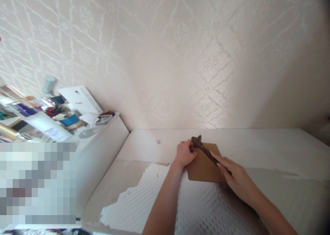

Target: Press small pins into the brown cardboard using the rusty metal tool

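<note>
**Two hands on a dark stick over a brown board**

What the dark stick (pixel 203 147) is cannot be made out; it is small, rough and blurred. Its lower end vanishes under the right hand (pixel 233 176), so whether those outstretched fingers pinch it or only lie along it cannot be told. A pixelated patch (pixel 37 183) hides the lower left.

The left hand (pixel 184 153) is curled shut round the stick's upper end. Both forearms reach in from the bottom edge. The stick slants above a brown board (pixel 202 169) lying flat on the white counter (pixel 257 142), near the wall. A cluttered side cabinet (pixel 103 135) stands to the left.
</note>
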